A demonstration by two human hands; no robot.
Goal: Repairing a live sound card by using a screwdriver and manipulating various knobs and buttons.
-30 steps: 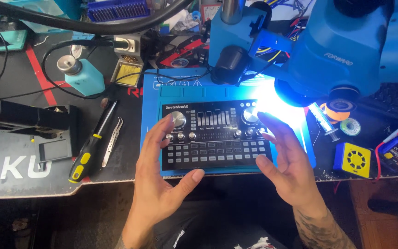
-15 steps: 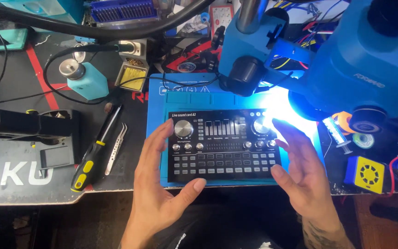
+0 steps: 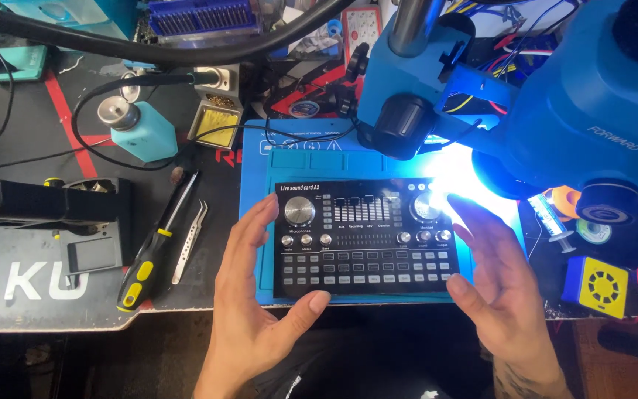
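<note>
A black audio mixer box [image 3: 367, 240] with knobs, sliders and rows of small buttons lies flat on a blue work mat [image 3: 256, 222]. My left hand [image 3: 252, 303] is open beside its left edge, thumb at the front left corner. My right hand [image 3: 492, 284] is open beside its right edge, fingers stretched toward the lit back right corner. Neither hand grips the box. A bright lamp under the blue microscope [image 3: 555, 103] glares on the mat's far right.
A yellow-and-black screwdriver [image 3: 153, 255] and metal tweezers [image 3: 188, 240] lie left of the mat. A teal dispenser bottle [image 3: 138, 129], a brass-wool tip cleaner [image 3: 214, 125], a black holder [image 3: 46, 203], cables, and a small blue-and-yellow box [image 3: 598, 284] crowd the bench.
The view has shifted, so the box sits further right in frame. Both hands stay open at the box's sides, the right hand drawn slightly off its edge.
</note>
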